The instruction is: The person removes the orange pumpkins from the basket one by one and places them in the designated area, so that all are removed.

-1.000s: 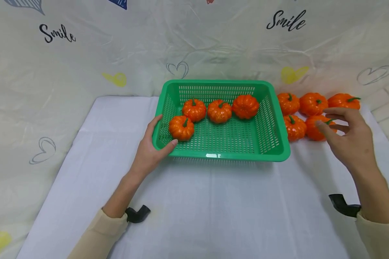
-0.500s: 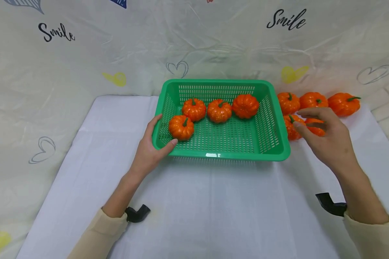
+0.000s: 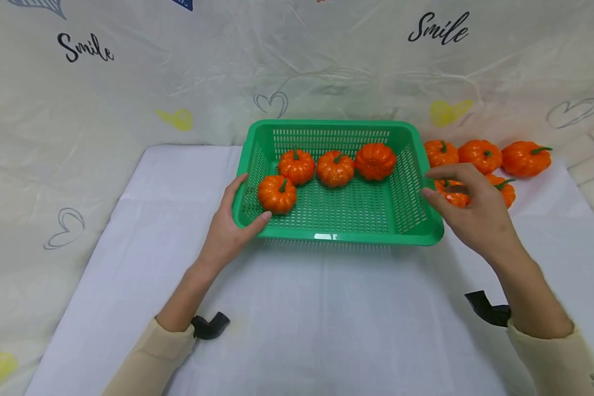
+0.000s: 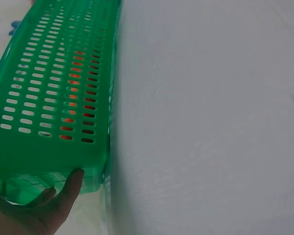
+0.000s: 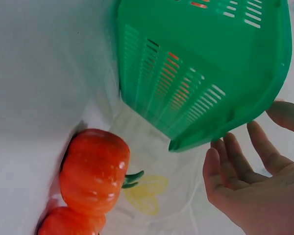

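Left hand: my left hand (image 3: 230, 231) grips the green basket (image 3: 287, 235) at its left end, thumb over the near rim, fingers along the left wall
Right hand: my right hand (image 3: 480, 214) is loosely spread around the right rim, not clasped on it; whether the fingertips touch, I cannot tell
Green basket: sitting between my hands on the white cloth (image 3: 326, 319), far from me, beside the backdrop (image 3: 326, 49)
Handling, in my judgement: a matching hold at both ends, with even pressure and the rim level, should keep the load from rolling
Basket pumpkins: four orange ones (image 3: 335, 169), three along the far side, one near left
Outside pumpkins: five more (image 3: 526, 159) to the right, one partly behind my fingers
Writing: “Smile” in black script, far left and far right on the backdrop; no brand legible
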A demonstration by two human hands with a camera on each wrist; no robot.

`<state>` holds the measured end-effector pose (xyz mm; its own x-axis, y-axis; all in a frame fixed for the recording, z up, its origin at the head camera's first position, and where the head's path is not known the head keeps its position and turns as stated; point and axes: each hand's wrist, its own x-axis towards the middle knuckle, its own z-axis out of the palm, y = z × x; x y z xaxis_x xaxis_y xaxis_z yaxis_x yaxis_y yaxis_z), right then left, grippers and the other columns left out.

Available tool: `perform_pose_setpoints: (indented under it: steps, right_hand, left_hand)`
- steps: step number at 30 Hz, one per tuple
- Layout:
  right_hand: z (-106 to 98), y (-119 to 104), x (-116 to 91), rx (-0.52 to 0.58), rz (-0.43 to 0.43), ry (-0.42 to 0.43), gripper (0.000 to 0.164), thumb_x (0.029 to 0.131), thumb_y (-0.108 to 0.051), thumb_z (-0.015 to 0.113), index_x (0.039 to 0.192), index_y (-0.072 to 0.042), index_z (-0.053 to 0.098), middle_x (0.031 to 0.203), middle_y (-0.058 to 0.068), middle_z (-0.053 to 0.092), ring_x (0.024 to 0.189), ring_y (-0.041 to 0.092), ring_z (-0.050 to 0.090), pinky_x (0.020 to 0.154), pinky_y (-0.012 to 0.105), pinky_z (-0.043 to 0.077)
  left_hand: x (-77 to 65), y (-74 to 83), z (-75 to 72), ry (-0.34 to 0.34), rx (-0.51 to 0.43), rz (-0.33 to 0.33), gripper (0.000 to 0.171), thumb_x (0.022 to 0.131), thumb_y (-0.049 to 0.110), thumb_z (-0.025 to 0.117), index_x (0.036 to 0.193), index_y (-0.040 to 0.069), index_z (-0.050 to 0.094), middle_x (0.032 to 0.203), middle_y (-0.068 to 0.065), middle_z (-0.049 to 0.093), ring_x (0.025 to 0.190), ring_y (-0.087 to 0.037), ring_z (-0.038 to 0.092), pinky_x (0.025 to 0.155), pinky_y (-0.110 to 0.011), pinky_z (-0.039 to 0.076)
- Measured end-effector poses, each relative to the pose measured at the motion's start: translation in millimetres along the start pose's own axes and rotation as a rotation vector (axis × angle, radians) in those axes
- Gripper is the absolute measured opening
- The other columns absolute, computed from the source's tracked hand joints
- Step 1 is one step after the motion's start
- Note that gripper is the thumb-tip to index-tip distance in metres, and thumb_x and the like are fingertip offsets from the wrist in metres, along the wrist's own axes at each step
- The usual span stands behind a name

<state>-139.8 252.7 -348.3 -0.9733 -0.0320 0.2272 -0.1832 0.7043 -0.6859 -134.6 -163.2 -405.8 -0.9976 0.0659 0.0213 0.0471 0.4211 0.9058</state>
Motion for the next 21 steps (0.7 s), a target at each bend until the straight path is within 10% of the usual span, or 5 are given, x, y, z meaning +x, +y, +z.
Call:
perform_pose_setpoints:
  steps: [21]
  right_hand:
    - [25, -29, 0, 0.042, -0.129, -0.116, 0.031, 0.097, -0.014, 0.074, 0.128, -0.012, 0.068, 0.129, 0.008, 0.064, 0.114, -0.008, 0.047, 0.094, 0.002, 0.037]
  left_hand:
    - [-0.6, 0.8, -0.1, -0.003, -0.003, 0.002, 0.087, 0.092, 0.047, 0.074, 0.163, 0.042, 0.023, 0.172, 0.008, 0.024, 0.157, -0.022, 0.028, 0.126, -0.061, 0.03]
